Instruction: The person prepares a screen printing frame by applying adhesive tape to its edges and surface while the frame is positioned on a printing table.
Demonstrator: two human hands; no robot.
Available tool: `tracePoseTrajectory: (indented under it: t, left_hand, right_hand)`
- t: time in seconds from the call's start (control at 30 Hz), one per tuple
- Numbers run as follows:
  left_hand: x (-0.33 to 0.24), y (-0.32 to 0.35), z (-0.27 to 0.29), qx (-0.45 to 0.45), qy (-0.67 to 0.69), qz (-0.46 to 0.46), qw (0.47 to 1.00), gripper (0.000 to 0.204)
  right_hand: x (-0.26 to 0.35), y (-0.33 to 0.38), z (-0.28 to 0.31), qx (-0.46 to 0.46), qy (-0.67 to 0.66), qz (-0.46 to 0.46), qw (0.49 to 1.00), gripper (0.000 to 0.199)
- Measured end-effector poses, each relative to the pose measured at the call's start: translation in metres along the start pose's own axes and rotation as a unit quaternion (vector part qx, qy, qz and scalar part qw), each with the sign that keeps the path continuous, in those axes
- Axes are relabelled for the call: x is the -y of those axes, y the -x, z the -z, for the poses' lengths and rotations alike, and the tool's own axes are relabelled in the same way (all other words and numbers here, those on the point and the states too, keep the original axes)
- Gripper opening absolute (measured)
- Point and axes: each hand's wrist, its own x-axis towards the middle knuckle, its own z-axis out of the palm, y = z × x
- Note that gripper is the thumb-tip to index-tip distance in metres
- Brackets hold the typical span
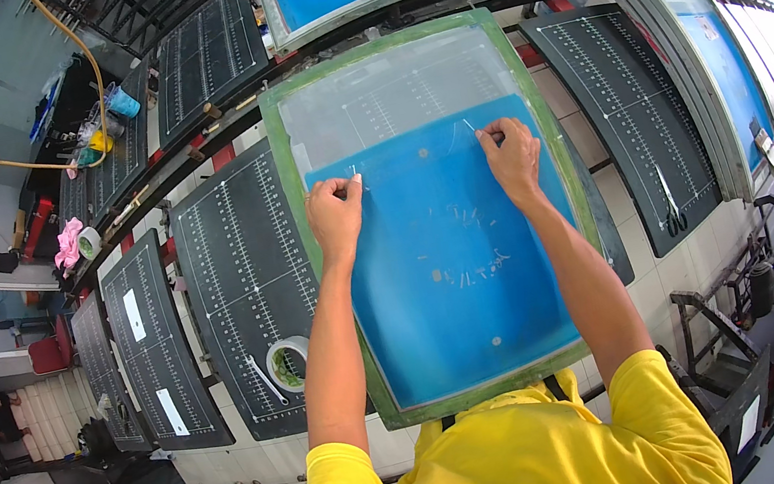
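The green-framed printing screen (433, 214) lies flat on the counter (624, 204). Both hands — left hand (337, 217), right hand (512, 157) — pinch the ends of a clear tape strip (412, 142) at the upper edge of the screen's blue area. It seems a taping step; pressing the strip down evenly would follow.

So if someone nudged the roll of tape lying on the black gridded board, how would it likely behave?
The roll of tape lies flat on its side on the black board, so a nudge would probably slide it rather than roll it. It looks thin-walled and hollow, so likely light. Stood on edge, it could roll off.
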Motion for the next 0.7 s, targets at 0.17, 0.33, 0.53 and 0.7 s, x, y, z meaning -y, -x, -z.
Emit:
tracePoseTrajectory:
  t: [0.17,0.33,0.53,0.7]
  left_hand:
    - [0.0064,-0.0014,-0.0035,0.004,0.008,0.006,1.000,0.028]
    - [0.0084,-0.0026,-0.0049,0.008,0.012,0.004,1.000,0.028]
    - [0.0066,-0.0013,-0.0047,0.011,0.023,0.010,1.000,0.028]
    - [0.0084,-0.0027,-0.0044,0.008,0.023,0.005,1.000,0.029]
  right_hand:
    - [-0.0004,-0.0008,-0.0024,-0.002,0.001,0.001,1.000,0.015]
    - [-0.0015,-0.0011,-0.0039,0.001,0.007,0.001,1.000,0.015]
    - [-0.0011,-0.0005,-0.0053,-0.011,0.041,0.021,0.999,0.016]
    - [0.0045,0.0004,-0.0014,0.002,0.060,0.019,0.998,0.015]
